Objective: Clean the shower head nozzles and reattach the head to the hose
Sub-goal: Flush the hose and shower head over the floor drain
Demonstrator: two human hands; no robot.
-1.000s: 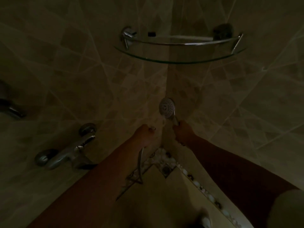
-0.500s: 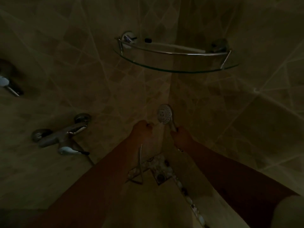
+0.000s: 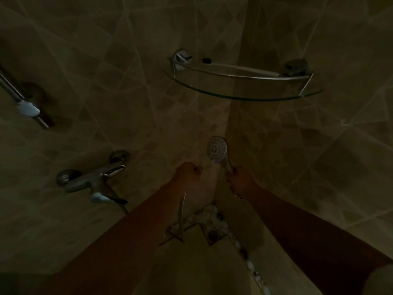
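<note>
Right hand (image 3: 241, 179) grips the shower head (image 3: 218, 149) by its handle, out in front of the tiled corner. Left hand (image 3: 188, 173) is fisted on the hose (image 3: 182, 209), whose end is hidden in the fist. Handle axis runs up and slightly left; nozzle face looks back toward the camera. Advice: line the hose nut square with the handle base, start the thread gently by hand, don't cross-thread.

Shower head (image 3: 217, 149) glossy chrome-look; hose (image 3: 182, 209) metallic; corner shelf (image 3: 244, 96) glass, shiny metal rail; walls (image 3: 106, 81) smooth tile
</note>
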